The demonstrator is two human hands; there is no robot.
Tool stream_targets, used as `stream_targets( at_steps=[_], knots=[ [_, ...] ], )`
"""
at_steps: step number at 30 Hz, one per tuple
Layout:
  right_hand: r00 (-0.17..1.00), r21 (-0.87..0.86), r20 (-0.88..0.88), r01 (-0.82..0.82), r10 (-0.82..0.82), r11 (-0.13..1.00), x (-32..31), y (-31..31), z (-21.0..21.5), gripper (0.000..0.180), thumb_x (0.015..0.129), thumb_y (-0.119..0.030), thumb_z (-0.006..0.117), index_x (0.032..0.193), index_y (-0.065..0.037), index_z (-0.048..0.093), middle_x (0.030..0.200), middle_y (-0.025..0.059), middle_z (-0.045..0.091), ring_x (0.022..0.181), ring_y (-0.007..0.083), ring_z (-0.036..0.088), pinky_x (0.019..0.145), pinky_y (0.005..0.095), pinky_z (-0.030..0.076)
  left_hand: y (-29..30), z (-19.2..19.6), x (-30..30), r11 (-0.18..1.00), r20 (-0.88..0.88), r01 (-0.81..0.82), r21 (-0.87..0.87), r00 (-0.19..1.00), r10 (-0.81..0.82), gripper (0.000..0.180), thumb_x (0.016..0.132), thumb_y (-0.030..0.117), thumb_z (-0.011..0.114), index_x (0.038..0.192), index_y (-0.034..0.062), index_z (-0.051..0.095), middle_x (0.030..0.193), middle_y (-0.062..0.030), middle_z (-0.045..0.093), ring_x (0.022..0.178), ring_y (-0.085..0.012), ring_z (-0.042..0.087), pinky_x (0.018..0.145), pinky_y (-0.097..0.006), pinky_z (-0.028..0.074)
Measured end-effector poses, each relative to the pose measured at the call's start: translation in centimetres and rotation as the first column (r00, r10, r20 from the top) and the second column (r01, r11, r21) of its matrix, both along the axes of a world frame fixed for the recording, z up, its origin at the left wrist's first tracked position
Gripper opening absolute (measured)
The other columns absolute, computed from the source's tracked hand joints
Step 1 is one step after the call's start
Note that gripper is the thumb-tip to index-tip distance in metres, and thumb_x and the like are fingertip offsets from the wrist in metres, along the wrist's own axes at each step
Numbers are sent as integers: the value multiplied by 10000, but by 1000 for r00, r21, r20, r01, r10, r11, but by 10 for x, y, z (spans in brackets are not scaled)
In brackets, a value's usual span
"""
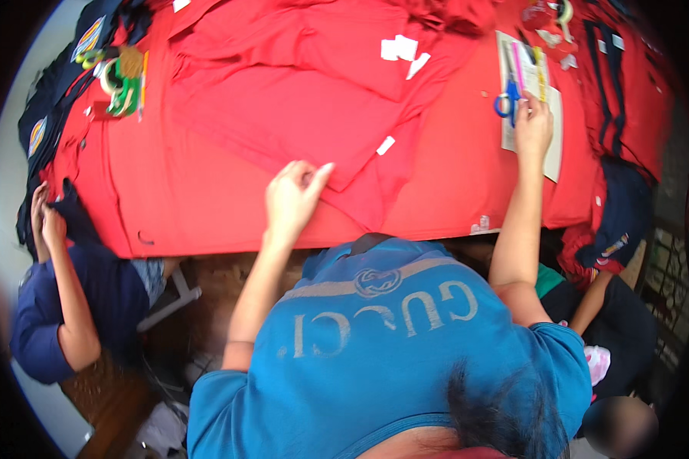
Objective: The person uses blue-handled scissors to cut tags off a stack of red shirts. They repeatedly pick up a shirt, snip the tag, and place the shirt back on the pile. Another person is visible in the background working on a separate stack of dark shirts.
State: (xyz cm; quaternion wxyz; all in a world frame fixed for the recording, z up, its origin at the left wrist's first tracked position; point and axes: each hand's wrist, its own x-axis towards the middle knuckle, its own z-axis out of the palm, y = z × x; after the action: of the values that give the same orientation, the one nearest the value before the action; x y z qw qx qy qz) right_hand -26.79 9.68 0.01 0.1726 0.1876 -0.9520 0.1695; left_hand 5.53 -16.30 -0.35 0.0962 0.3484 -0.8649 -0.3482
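Note:
My left hand point(289, 200) rests at the near edge of a red garment point(306, 107) spread across the red-covered table. Its fingers are half curled, the thumb stands apart from them, and nothing shows in it. Farther right, my right hand point(534, 128) has its fingers closed at the blue handles of a pair of scissors point(507, 103). The scissors lie over white paper sheets point(553, 145) beside a pink stick-like piece point(519, 65) and a yellow strip point(542, 73). White labels point(398, 48) lie on the garment, and another label point(386, 145) is near its right edge.
Tape rolls and small tools point(122, 84) sit at the table's left; another tape roll point(565, 11) is at the far right. Dark garments point(50, 115) line the left edge, red and navy ones point(628, 92) the right. One person point(69, 306) sits left, another point(620, 321) right.

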Motion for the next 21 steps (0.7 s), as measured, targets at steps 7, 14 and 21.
stream_targets(
  at_steps=[7, 14, 21],
  knots=[
    [965, 206, 258, -5, -50, 978, -20, -21, -5, 453, 828, -301, 666, 1236, -120, 587, 1022, 168, 619, 953, 346, 615, 833, 433, 482, 11, 24, 1, 949, 47, -204, 242, 979, 198, 341, 904, 253, 629, 687, 9, 532, 643, -54, 533, 557, -151, 527, 574, -296, 450],
    [947, 250, 295, 54, -129, 967, -26, -12, -3, 527, 813, -279, 687, 1276, -69, 546, 1002, 185, 651, 927, 333, 631, 821, 423, 484, -58, 24, -30, 676, -340, 3, 736, 866, 366, 281, 944, 279, 592, 776, 62, 530, 761, -14, 567, 725, -138, 623, 684, -254, 487],
    [944, -50, 325, 86, -65, 995, -14, -8, 7, 460, 836, -232, 616, 1228, 8, 588, 761, 126, 663, 683, 252, 648, 669, 374, 496, -66, 11, -50, 709, -242, 18, 705, 946, 216, 394, 952, 365, 552, 1038, -15, 615, 888, -54, 603, 818, -123, 578, 699, -253, 477]
  ],
)
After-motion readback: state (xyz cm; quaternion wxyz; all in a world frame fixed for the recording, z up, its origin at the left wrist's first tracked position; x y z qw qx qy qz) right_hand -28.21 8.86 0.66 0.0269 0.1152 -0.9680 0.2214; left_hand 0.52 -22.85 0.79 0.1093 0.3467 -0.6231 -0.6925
